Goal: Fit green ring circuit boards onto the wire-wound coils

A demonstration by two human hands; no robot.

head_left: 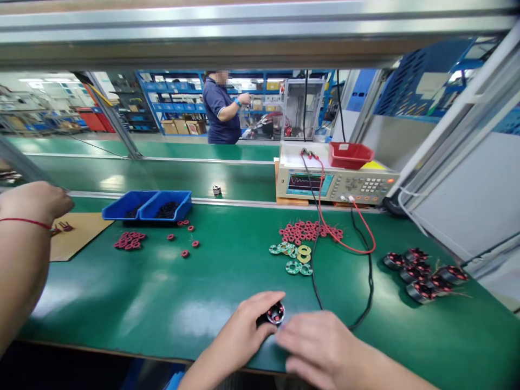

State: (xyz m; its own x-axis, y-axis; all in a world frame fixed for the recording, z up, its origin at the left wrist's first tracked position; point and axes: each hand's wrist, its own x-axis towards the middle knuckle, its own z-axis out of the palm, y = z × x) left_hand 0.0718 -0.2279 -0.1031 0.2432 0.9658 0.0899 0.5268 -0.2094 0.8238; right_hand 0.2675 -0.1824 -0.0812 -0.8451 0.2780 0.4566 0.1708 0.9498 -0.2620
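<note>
A long green desk (211,303) fills the lower half of the view, with a second green surface behind it and blue shelving (170,100) at the back of the hall. A person in a dark blue shirt (221,111) stands far off by those shelves. A co-worker's forearm (18,260) with a red wrist cord enters from the left edge, its hand over a brown cardboard sheet (79,235).

At the back of the desk, right of centre, sits a beige test meter (337,184) with a lit screen; a red tray (350,154) rests on top of it. Red and black leads (359,244) run from the meter down across the desk towards the near edge. Two blue bins (148,205) stand side by side to the left, holding dark parts.

A heap of small red wound coils (309,232) lies in front of the meter, with several green and yellow rings (294,257) just beside it. More red coils (130,240) lie scattered near the bins. A cluster of larger wound cores (424,273) sits well apart to the right.

At the near edge, the left hand (246,327) holds a small dark coil component (276,312) with red windings, its fingers clamped around the part, which sits just above the desk. The right hand (320,346) lies just beside it, fingers loosely together and reaching towards the component; whether they touch it cannot be told.
</note>
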